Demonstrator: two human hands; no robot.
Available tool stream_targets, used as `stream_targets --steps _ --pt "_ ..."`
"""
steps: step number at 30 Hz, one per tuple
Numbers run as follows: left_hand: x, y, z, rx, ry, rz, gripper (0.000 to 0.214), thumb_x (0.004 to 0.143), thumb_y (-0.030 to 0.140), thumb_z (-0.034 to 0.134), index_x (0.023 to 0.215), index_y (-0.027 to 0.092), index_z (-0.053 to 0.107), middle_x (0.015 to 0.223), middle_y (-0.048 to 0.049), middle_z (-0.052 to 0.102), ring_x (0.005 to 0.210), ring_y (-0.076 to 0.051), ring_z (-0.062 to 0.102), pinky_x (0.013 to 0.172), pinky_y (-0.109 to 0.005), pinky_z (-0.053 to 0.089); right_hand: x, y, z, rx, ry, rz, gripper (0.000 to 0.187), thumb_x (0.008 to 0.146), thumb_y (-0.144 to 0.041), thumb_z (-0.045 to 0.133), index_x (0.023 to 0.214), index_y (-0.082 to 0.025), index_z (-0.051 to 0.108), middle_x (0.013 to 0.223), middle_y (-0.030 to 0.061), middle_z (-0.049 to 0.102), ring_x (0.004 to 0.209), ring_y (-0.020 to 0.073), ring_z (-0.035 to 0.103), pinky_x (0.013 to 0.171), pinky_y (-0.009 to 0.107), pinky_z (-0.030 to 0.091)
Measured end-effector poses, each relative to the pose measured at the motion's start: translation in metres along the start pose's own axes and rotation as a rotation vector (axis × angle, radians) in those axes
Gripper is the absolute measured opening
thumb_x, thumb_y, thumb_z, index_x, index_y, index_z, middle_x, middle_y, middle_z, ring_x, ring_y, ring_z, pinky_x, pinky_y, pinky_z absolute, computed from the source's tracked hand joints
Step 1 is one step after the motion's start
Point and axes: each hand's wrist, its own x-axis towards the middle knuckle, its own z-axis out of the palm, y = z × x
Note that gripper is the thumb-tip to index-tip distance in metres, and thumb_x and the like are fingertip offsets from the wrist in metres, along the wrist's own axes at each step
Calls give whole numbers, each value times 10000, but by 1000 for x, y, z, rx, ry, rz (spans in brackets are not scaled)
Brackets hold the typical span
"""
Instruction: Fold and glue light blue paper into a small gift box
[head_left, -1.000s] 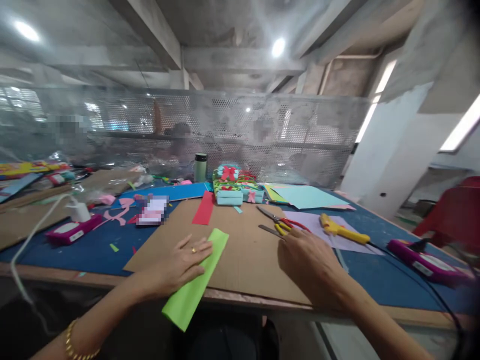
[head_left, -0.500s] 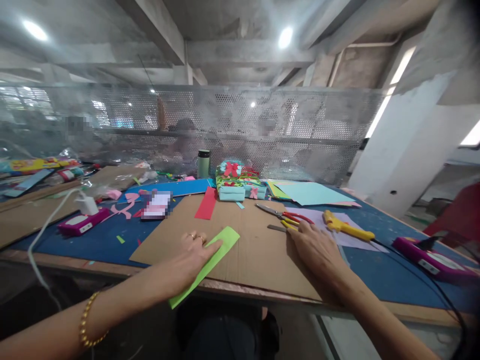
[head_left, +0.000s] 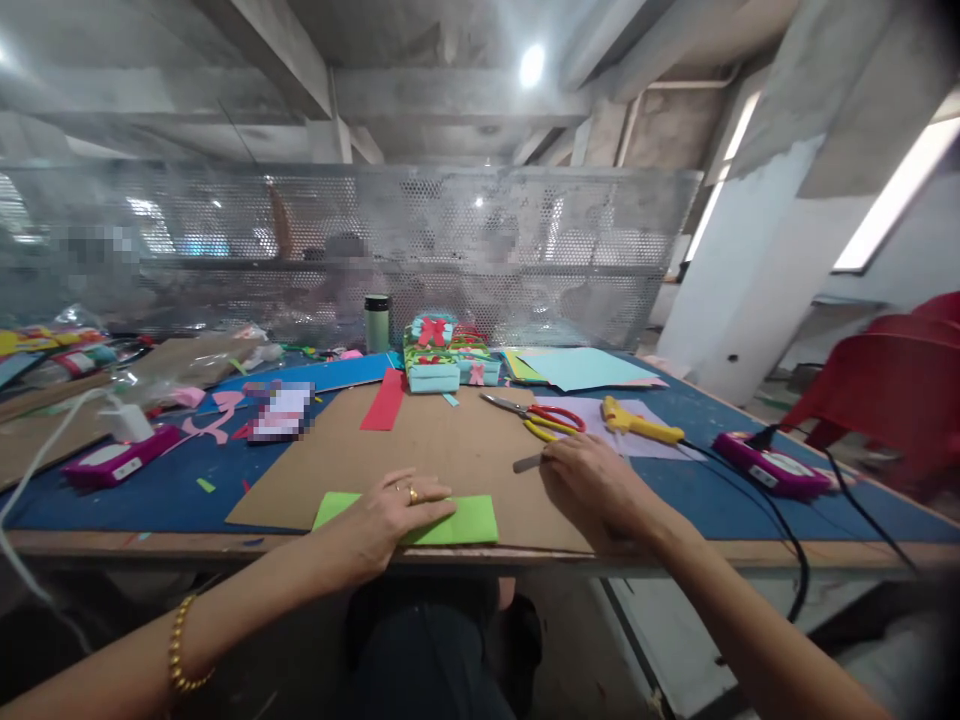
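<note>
A bright green folded paper strip (head_left: pixel 472 520) lies level along the front edge of a brown cardboard sheet (head_left: pixel 292 480). My left hand (head_left: pixel 394 515) rests on the strip with its fingers stretched out, pressing it flat. To the right, my right hand (head_left: pixel 600 480) has its fingers closed on one end of a thin grey blade-like strip (head_left: pixel 529 462), which is partly hidden by the fingers. Just beyond that hand lie scissors (head_left: pixel 555 415) with red and yellow handles. A red paper strip (head_left: pixel 382 400) sits at the cardboard's far left.
A yellow glue gun (head_left: pixel 641 422) lies on lilac paper at right, its cord running to a purple power strip (head_left: pixel 769 465). Craft boxes with bows (head_left: pixel 433 370), a green bottle (head_left: pixel 377 325) and light blue sheets (head_left: pixel 589 368) stand behind. A phone (head_left: pixel 281 410) lies left.
The green strip has turned from slanting to level with the table edge, under my left hand. My right hand has drawn toward the grey strip's end and tilted it. The view has swung right.
</note>
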Motion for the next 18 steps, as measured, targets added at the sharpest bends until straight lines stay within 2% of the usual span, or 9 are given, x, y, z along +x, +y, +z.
stream_targets --steps 2,4,7,9,12,18 --pt "5 6 1 -36 -1 32 691 827 -11 419 1443 299 465 1451 -49 553 1332 -197 497 1146 -437 354 2 4 -5 40 -2 -20 254 950 -117 465 948 -156 716 984 99 695 969 219 597 843 338 419" --pt "9 11 4 -57 25 51 697 844 -6 423 1470 300 434 1444 -58 555 1333 -203 489 1136 -429 377 5 6 -10 87 -17 -45 250 939 -117 482 897 -162 724 943 93 683 926 215 596 819 338 436" --pt "16 12 12 -44 73 47 678 887 27 430 1508 295 380 1432 -89 553 1334 -223 482 1124 -440 398 6 8 -12 126 -8 -24 230 920 -125 509 865 -154 730 919 99 680 926 221 596 859 359 448" --pt "22 10 19 -24 102 23 641 910 56 435 1511 273 380 1410 -119 555 1323 -242 488 1101 -451 422 4 8 -11 148 23 19 199 900 -120 523 889 -149 719 956 109 679 957 223 599 878 356 452" --pt "31 6 26 -36 108 -19 571 919 91 456 1473 226 436 1368 -153 555 1292 -261 512 1066 -446 459 -2 4 -10 173 61 104 142 868 -118 532 871 -152 671 943 104 673 908 214 607 808 325 460" --pt "46 12 18 -190 92 -97 328 989 226 432 1279 193 582 1298 -139 564 1172 -229 592 1009 -378 495 -25 -22 -19 232 161 301 131 937 -243 460 1001 -205 567 826 53 677 711 191 597 633 278 395"
